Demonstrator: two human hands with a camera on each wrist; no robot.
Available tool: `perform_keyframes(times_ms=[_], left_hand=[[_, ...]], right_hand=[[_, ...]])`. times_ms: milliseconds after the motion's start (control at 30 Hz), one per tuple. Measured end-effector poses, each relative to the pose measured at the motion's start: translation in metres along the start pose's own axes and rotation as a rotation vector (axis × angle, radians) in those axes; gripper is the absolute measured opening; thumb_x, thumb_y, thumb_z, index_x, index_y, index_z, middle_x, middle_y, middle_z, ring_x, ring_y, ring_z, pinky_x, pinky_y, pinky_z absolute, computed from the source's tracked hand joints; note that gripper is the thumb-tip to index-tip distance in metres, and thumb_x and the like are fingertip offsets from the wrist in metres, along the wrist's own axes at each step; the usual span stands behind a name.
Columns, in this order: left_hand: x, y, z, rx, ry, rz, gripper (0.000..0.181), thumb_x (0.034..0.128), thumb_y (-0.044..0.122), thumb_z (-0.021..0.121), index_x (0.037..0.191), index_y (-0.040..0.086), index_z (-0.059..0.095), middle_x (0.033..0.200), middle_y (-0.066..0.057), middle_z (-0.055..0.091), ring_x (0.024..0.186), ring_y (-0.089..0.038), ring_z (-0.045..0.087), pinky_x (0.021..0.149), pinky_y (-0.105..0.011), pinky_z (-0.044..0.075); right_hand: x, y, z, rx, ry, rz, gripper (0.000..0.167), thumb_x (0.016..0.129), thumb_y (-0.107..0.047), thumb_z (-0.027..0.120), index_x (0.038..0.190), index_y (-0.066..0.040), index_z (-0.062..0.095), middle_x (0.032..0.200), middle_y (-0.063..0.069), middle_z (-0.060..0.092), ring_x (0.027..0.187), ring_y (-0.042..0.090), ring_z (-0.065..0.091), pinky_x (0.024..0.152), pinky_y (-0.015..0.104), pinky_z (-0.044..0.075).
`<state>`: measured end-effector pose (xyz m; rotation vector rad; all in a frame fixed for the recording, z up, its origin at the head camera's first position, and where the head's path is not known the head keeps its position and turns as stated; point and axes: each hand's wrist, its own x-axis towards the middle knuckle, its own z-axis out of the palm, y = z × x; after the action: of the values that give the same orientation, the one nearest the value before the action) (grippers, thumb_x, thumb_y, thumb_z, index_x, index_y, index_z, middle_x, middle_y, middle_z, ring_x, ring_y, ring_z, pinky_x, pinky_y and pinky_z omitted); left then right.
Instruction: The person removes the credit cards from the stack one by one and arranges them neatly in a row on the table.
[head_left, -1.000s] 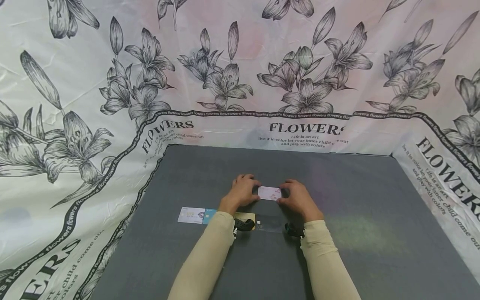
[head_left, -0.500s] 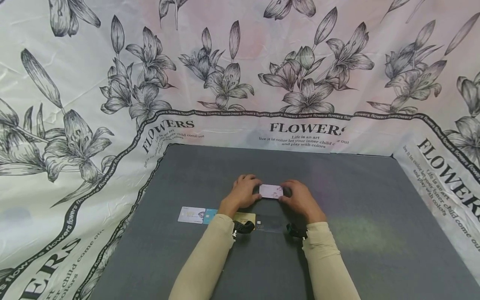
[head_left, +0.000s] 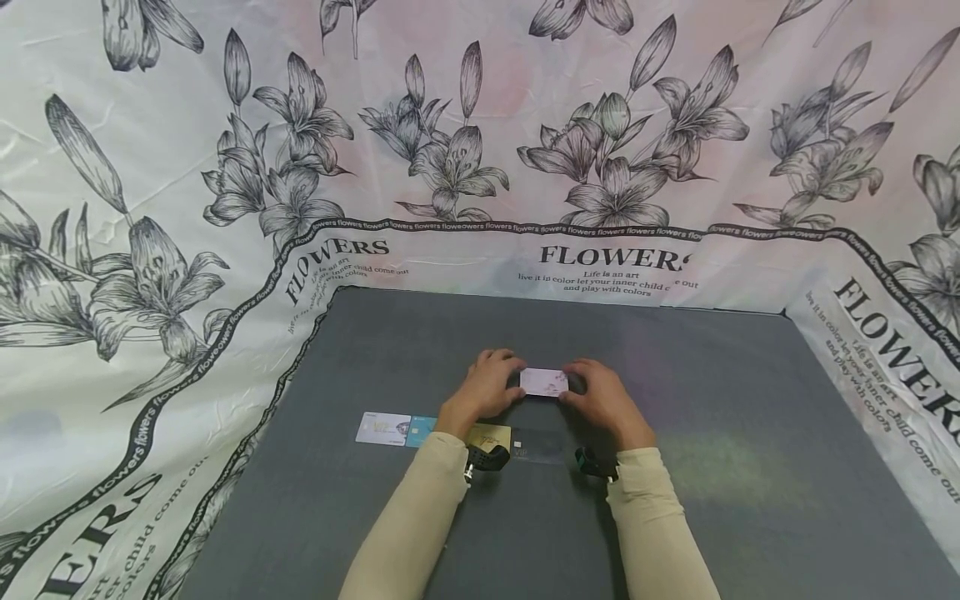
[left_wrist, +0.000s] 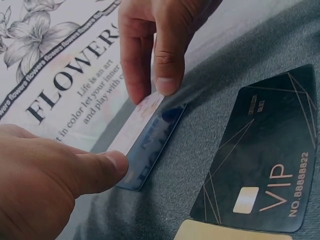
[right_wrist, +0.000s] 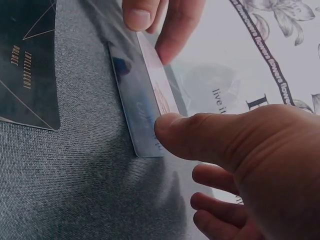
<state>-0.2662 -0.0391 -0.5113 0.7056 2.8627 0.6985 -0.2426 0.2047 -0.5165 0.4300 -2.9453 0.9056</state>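
A pale pink card with a floral print (head_left: 543, 382) is pinched at its two short ends, between my left hand (head_left: 483, 387) and my right hand (head_left: 606, 402). Each thumb sits on the near edge, with fingers behind the far side. In the left wrist view the pink card (left_wrist: 137, 122) is tilted up above a glossy blue card (left_wrist: 154, 145) that lies on the dark cloth. The right wrist view also has the blue card (right_wrist: 132, 105) just under the pink one; whether they touch, I cannot tell.
Nearer the body lies a row of cards: a white VIP card (head_left: 382, 428), a light blue card (head_left: 419, 431), a gold card (head_left: 492, 436) and a black VIP card (head_left: 542, 450). My left forearm covers part of the row. Flower-printed sheeting (head_left: 450, 167) borders the grey table (head_left: 720, 367).
Both hands and the pink card have shifted slightly to the right. The row of cards has stayed in place.
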Motion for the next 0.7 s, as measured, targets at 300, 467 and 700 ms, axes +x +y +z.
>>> perform_keyframes(times_ms=[300,467,700], left_hand=[[-0.004,0.007,-0.001,0.020,0.007,0.007,0.046,0.1084,0.029,0.072,0.152,0.016,0.064,0.170,-0.011,0.047,0.161,-0.039,0.036,0.128,-0.061,0.037],[-0.007,0.012,-0.002,0.032,0.008,0.008,0.047,0.1079,0.031,0.073,0.152,0.017,0.065,0.170,-0.010,0.047,0.162,-0.038,0.034,0.128,-0.062,0.037],[-0.012,0.021,-0.001,0.052,0.033,0.036,0.046,0.1060,0.031,0.075,0.149,0.016,0.067,0.168,-0.011,0.050,0.160,-0.041,0.037,0.127,-0.062,0.038]], right_hand=[[-0.008,-0.003,-0.008,-0.007,-0.002,0.004,0.044,0.099,-0.009,0.078,0.139,0.007,0.069,0.153,0.034,0.058,0.144,0.054,0.055,0.120,0.068,0.043],[-0.013,-0.006,-0.012,-0.004,0.001,0.015,0.046,0.099,-0.008,0.078,0.141,0.006,0.067,0.156,0.034,0.056,0.146,0.053,0.053,0.120,0.068,0.042],[-0.023,-0.008,-0.018,-0.003,0.030,-0.013,0.046,0.097,-0.006,0.079,0.139,0.009,0.067,0.153,0.035,0.058,0.143,0.055,0.055,0.118,0.069,0.044]])
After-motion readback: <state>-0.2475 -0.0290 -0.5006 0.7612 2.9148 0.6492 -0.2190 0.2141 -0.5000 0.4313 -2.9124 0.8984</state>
